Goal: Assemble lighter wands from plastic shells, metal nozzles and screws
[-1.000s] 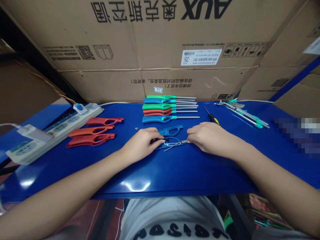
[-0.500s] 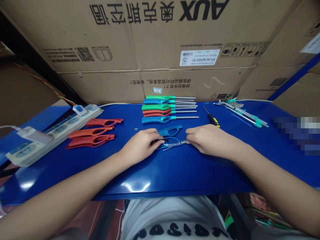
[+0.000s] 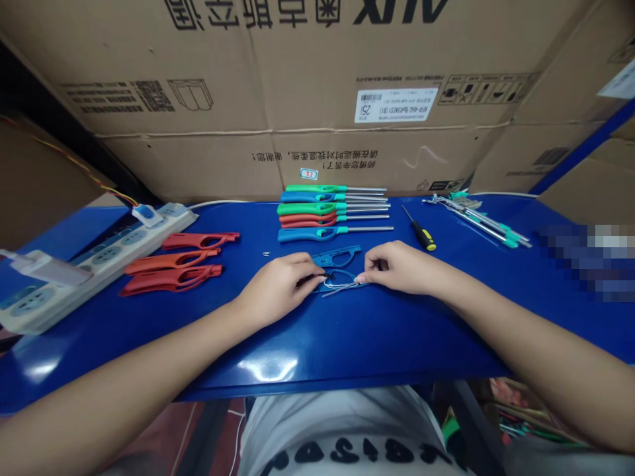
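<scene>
In the head view, two blue lighter handle halves lie in front of me; the farther half (image 3: 337, 256) rests flat. Over the nearer half (image 3: 342, 272), my left hand (image 3: 285, 284) is closed, its thumb and finger pinching a small black part (image 3: 329, 275) with thin wires. My right hand (image 3: 397, 268) is closed at the right end of that half, fingertips pinched on the white wire (image 3: 342, 287). A thin clear tube (image 3: 333, 291) sticks out below the wires. The fingers hide part of the nearer half and the ends of the wires.
Several lighters (image 3: 307, 235) with metal rods lie in a row at the back. Red-orange handle shells (image 3: 171, 281) and a power strip (image 3: 99, 264) are at left. A screwdriver (image 3: 421, 233) and metal rods with wires (image 3: 489, 221) lie at right. A cardboard box (image 3: 223, 158) stands behind.
My right hand has moved slightly left, its fingertips now on the wire at the nearer half's end. My left hand keeps its pinch. The camera view has shifted a little.
</scene>
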A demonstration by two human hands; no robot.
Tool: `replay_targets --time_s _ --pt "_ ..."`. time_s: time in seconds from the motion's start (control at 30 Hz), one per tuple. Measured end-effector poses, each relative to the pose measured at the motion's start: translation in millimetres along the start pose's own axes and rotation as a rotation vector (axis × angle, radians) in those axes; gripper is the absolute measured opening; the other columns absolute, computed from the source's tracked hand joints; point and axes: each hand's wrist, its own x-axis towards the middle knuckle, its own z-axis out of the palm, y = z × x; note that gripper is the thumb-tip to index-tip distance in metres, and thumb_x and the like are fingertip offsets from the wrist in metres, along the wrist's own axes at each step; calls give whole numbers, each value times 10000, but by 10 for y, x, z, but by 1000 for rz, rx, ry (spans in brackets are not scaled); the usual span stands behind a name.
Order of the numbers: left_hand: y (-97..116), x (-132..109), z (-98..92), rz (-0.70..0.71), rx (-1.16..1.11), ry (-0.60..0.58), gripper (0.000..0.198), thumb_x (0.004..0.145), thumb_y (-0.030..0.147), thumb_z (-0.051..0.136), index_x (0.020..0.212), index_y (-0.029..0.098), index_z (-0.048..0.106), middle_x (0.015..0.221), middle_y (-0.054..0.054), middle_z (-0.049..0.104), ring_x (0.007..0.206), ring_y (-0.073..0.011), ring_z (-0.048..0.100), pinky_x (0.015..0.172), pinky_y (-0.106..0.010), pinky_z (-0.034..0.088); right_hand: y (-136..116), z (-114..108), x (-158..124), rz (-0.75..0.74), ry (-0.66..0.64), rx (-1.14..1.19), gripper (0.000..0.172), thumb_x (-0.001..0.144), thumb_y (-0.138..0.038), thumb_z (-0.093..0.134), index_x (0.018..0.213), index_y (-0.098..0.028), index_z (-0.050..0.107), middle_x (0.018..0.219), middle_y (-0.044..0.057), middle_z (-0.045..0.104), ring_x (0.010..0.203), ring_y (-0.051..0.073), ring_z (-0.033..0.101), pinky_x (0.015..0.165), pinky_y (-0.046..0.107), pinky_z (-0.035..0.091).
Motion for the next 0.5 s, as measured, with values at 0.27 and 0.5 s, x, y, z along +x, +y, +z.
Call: replay_targets --time_s 0.27,0.5 --pt "3 0 -35 4 -1 -25 204 978 192 575 1072 159 754 957 -65 726 869 -182 693 796 -289 548 -7 -7 -19 -62 55 95 225 812 -402 724 798 -182 680 678 -7 630 618 122 538 595 238 370" --pt "5 -8 -81 -12 -13 -18 194 958 179 600 1083 145 745 973 -71 741 880 -187 701 826 -292 551 -32 11 -50 -136 193 238 244 919 -385 582 894 -162 677 731 3 630 571 100 481 549 228 367"
